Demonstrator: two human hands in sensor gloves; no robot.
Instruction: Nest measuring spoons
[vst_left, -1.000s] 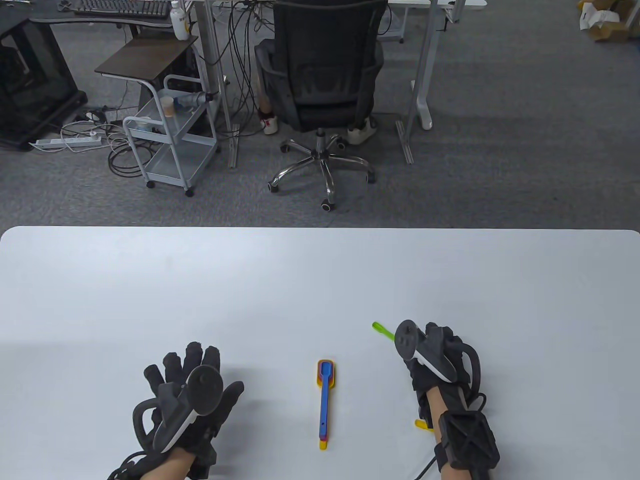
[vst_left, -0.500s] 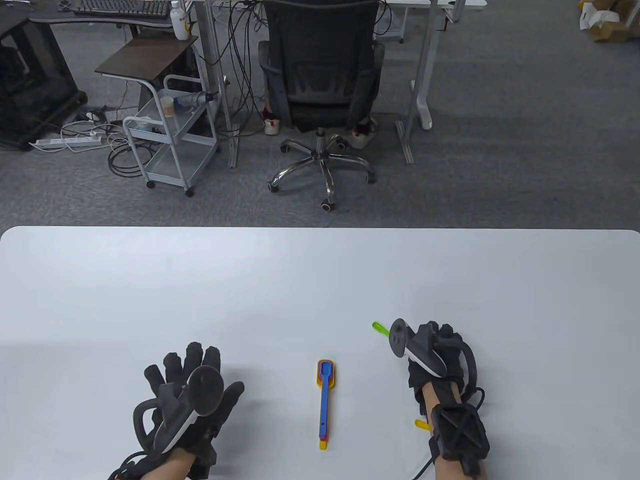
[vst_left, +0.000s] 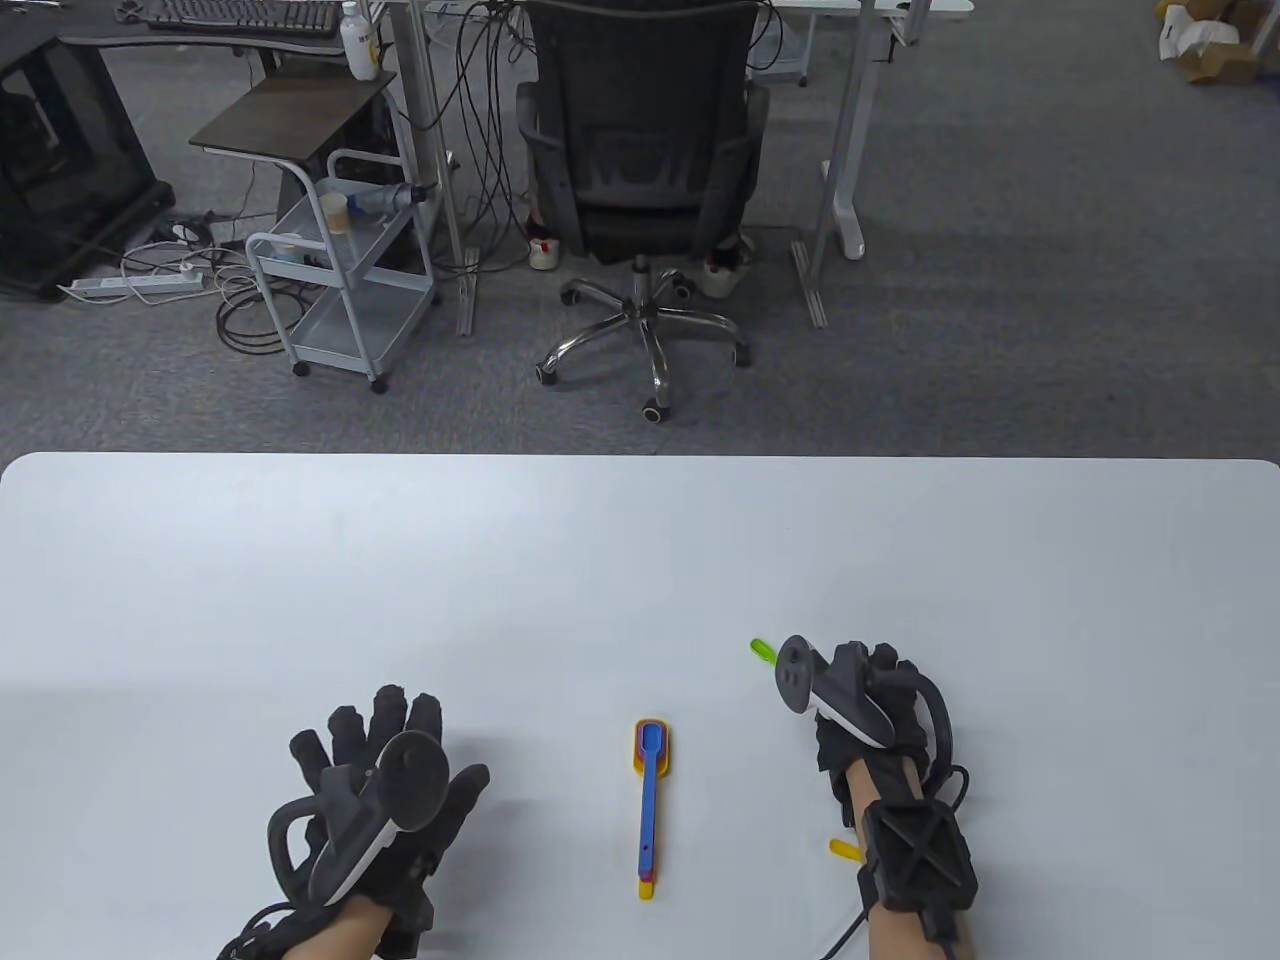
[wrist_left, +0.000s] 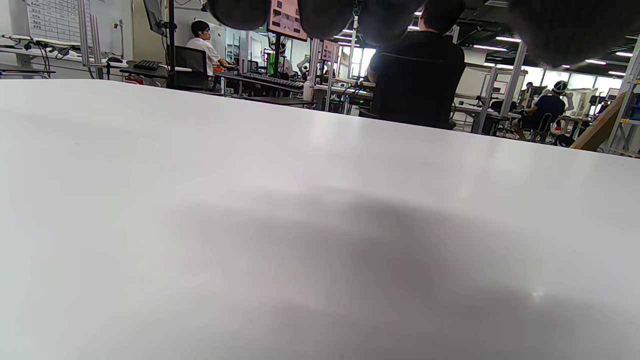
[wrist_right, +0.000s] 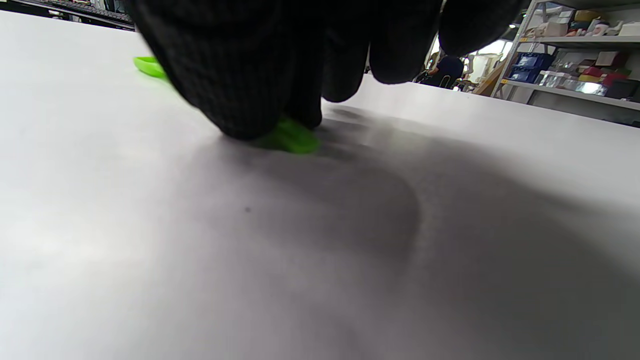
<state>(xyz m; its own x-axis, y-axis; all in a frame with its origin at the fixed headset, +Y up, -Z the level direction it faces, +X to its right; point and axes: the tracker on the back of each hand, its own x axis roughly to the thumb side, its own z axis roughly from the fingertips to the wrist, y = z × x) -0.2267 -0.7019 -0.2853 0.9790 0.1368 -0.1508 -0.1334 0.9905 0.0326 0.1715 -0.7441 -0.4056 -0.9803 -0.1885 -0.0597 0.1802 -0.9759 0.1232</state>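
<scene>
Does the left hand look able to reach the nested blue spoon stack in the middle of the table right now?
Probably yes. The left hand rests flat on the table holding nothing, and the stretch of table between it and the blue spoon stack is bare. The right hand is busy on the green spoon, farther right.

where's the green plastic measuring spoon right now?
The green plastic measuring spoon lies on the white table, right of the nested blue-on-yellow spoon stack, mostly under the right hand, whose fingertips touch it.
</scene>
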